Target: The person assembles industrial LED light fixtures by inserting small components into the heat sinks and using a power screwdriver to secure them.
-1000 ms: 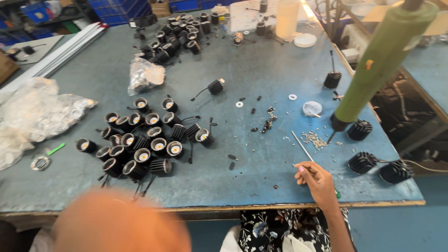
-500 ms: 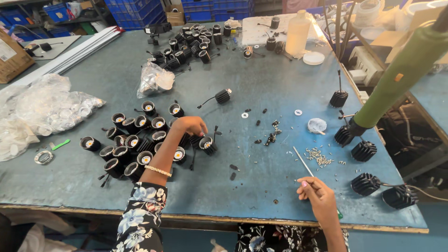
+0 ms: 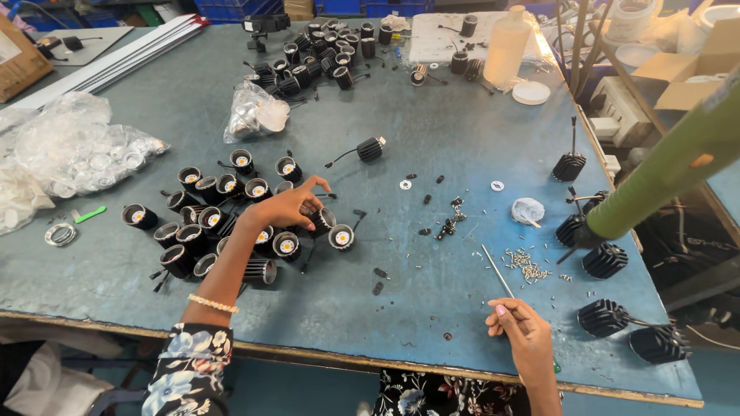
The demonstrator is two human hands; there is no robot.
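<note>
— At frame centre-left, my left hand (image 3: 289,206) lay spread, fingertips on a black lamp housing (image 3: 320,219) among the cluster.
— And the right?
— Right hand (image 3: 518,322), lower right, pinched a thin screwdriver (image 3: 497,279) slanting toward the upper left.

left hand (image 3: 287,206) on black lamp housings (image 3: 231,219) | right hand (image 3: 524,333) holds screwdriver (image 3: 499,280) (thin)

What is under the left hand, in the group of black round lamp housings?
The left hand rests over black lamp housings clustered on the table; one housing shows under its fingers. Whatever lies below the palm is covered. The right hand holds a thin metal rod.
</note>
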